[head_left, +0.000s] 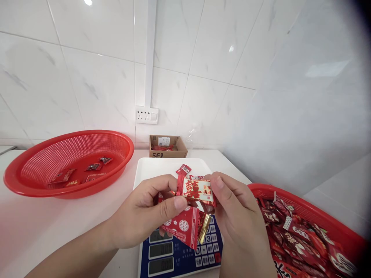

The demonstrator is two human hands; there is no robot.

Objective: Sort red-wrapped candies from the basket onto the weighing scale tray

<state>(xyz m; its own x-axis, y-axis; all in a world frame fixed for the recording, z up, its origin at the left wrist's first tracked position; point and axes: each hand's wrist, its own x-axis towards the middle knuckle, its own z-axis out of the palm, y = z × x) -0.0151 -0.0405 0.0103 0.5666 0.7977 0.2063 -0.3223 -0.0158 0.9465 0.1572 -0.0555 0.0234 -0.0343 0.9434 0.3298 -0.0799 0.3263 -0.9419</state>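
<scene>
Both hands meet above a digital scale (158, 251) with a white pan (150, 166) and a blue keypad panel. My left hand (145, 212) is closed round several wrapped candies, among them a red packet (185, 227) with white round prints and a gold-ended candy (204, 229). Between both hands is a white-and-red wrapped candy (198, 190); my right hand (236, 208) pinches its right end, while the left thumb lies at its lower left. Just behind the fingers, a small red candy (183, 169) rests on the pan. The fingers partly hide what the left palm holds.
At left stands a red perforated basket (72, 137) with several candies inside. Another red basket (307, 206), heaped with wrapped candies, is at right. Against the tiled wall sits a small cardboard box (168, 153), below a power socket (147, 115). A translucent sheet hangs at right.
</scene>
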